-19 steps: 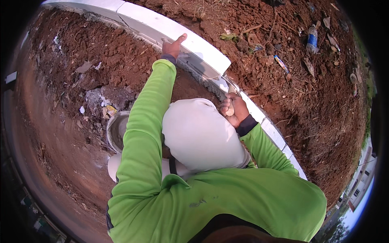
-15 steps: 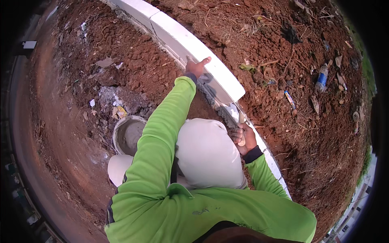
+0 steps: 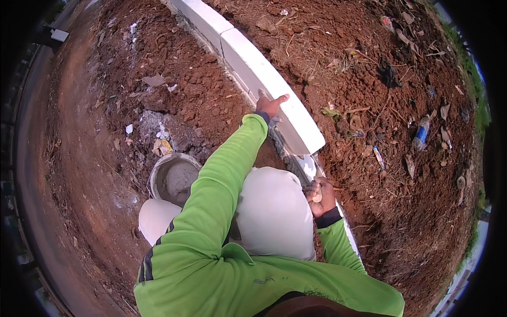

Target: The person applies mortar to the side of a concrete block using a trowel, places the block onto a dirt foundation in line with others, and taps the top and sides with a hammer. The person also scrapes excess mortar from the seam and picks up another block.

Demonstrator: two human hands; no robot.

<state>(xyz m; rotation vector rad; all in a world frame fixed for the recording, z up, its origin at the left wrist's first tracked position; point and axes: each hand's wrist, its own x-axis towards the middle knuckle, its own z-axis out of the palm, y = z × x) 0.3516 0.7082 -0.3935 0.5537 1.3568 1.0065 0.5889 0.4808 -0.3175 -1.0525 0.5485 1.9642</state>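
My left hand [image 3: 271,104] rests against a white-topped kerb block [image 3: 277,87], its thumb laid over the top edge and its fingers spread on the near side face. Near the block's lower end, my right hand [image 3: 323,198] is closed round the light wooden handle of a trowel [image 3: 308,167]. The trowel's pale blade points away from me, by the gap below the block's end face. Part of the handle and the edge of the blade are hidden by my fingers and the glare.
A round bucket [image 3: 153,177] of wet grey mortar stands left of my knee [image 3: 274,211]. More kerb [image 3: 198,13] curves off at the upper left. Loose red soil lies on both sides, with a plastic bottle [image 3: 421,133] and a small wrapper [image 3: 378,157] to the right.
The whole view has shifted, so the kerb and bucket sit lower and further right. My left hand stays on the block; my right hand still grips the trowel, slightly closer to the block's end.
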